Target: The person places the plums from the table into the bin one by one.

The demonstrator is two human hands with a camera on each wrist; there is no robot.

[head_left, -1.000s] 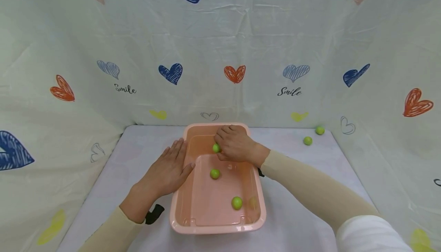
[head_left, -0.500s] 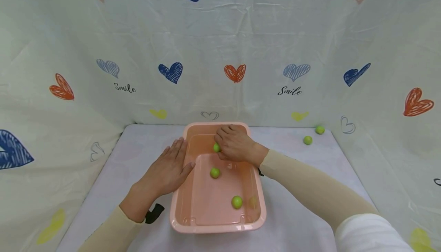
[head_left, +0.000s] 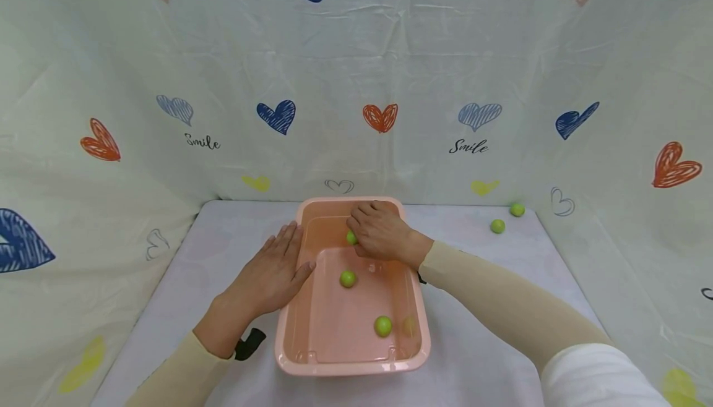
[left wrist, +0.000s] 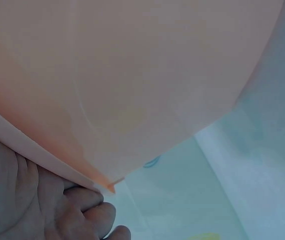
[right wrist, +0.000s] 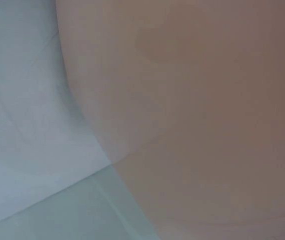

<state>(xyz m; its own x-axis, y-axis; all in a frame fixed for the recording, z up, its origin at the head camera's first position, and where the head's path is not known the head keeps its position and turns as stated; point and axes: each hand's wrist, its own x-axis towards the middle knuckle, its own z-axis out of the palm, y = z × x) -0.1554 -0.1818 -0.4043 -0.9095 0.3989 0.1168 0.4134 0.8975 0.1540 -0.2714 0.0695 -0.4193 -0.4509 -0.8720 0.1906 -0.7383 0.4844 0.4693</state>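
A pink plastic basin (head_left: 356, 370) stands on the table in the head view. My left hand (head_left: 275, 271) rests with straight fingers along its left rim, the thumb lying over the edge; in the left wrist view the palm and curled-looking fingertips (left wrist: 90, 212) show below the rim. Inside the far right part of the basin, my right hand (head_left: 384, 234) holds a small green ball (head_left: 351, 237) between curled fingers and thumb, partly hidden by them. A second green ball (head_left: 348, 279) and a third green ball (head_left: 382, 326) lie on the basin floor.
Two more green balls lie at the table's far right corner, one nearer (head_left: 497, 226) and one farther (head_left: 517, 209). A pale curtain (head_left: 423, 60) printed with hearts surrounds the table (head_left: 468, 345). The right wrist view is mostly filled by the basin's outer wall (right wrist: 192, 125).
The ball in my right hand has shifted slightly right, and the right thumb has drawn in a little. My left hand and the other balls stay put.
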